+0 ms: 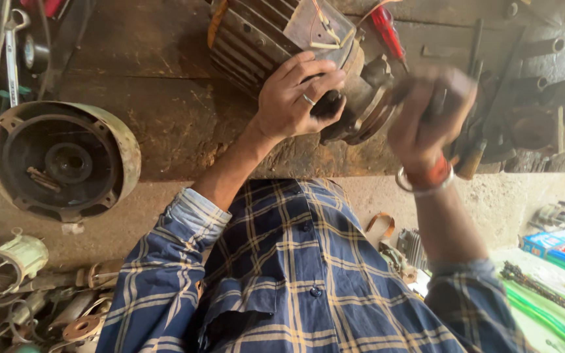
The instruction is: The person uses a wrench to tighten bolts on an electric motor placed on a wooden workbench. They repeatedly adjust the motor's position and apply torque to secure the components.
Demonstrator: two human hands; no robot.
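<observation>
Both hands are raised to a ribbed electric motor that lies on a dark, worn wooden workbench at the top middle of the view. From a rolled-up plaid sleeve, the left hand is extended with the wrist bent; its fingers are curled over the motor's dark end housing, closed on it, and a ring is worn on one finger. The right hand is lifted just beside the housing and is blurred; it is clenched around a dark, handle-like tool, whose kind cannot be told, and bangles are worn at the wrist. A red-handled screwdriver is seen behind the motor. A round motor end cover is set well apart on the left of the bench, with spanners beyond it. Metal parts are strewn on the floor below, and coloured boxes are kept at the right.
</observation>
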